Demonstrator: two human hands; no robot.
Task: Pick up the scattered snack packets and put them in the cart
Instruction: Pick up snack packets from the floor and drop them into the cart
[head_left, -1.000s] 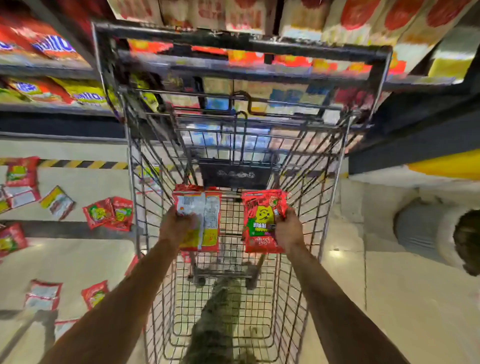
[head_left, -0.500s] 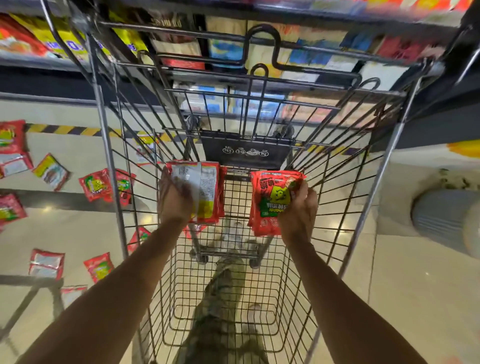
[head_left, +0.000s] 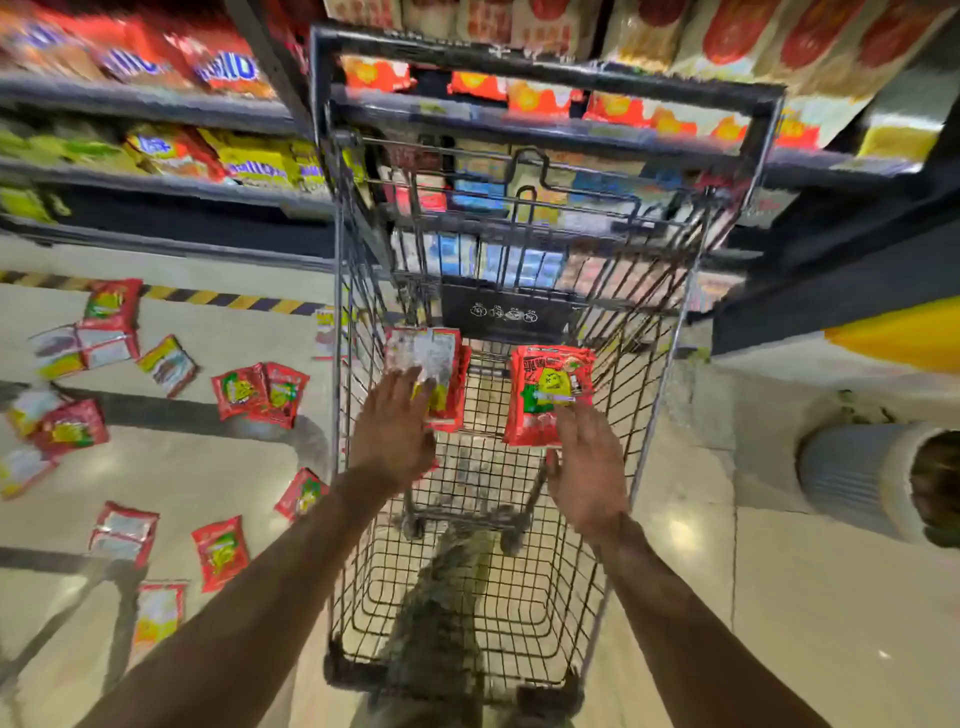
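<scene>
A wire shopping cart (head_left: 655, 395) stands in front of me, seen from above. My left hand (head_left: 394, 434) reaches into it with its fingers spread, just under a red and white snack packet (head_left: 434, 358) that hangs loose inside the basket. My right hand (head_left: 586, 470) is also open, with its fingertips at the lower edge of a red packet with a green and yellow print (head_left: 550, 395). Neither hand grips its packet. Several more red packets (head_left: 260, 395) lie scattered on the floor to the left of the cart.
Store shelves full of snack bags (head_left: 166, 156) run along the back. Yellow and black tape (head_left: 208, 299) marks the floor below them. A grey ribbed round object (head_left: 857, 478) sits at the right. My camouflage trouser leg (head_left: 441, 603) shows through the cart floor.
Both hands have let go of the packets they held over the basket, and their fingers are now spread. The view has tilted up again.
</scene>
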